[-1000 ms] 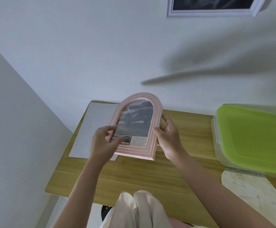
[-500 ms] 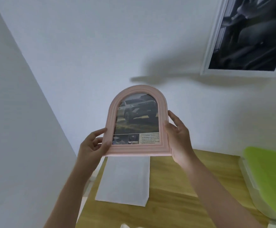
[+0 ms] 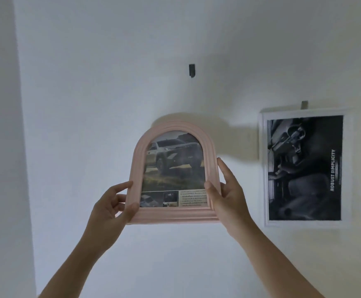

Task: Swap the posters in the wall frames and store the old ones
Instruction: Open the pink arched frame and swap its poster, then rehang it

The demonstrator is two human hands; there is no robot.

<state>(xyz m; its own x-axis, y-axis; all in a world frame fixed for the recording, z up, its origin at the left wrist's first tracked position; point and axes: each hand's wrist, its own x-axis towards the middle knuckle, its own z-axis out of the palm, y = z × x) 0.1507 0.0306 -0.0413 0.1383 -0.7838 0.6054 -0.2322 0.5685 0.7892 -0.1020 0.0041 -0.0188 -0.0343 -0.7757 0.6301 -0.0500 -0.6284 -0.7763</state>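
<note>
- Pink frame, arched top, flat ribbed base, held upright at centre of shot, in front of white wall.
- Poster inside: pale SUV on grass, w/ small photos and a text block along the bottom.
- Left hand pinches frame's lower-left corner: thumb on front edge, fingers curled at the side and behind.
- Right hand clamps lower-right side: thumb on front, fingers spread up the outer edge.
- Both grips sit low; arch rises clear above the hands.
- Dark hook on wall, upper centre, well above the arch, apart from it.
- White frame hangs at right w/ b&w poster, "ROBUST SIMPLICITY" running vertically.
</note>
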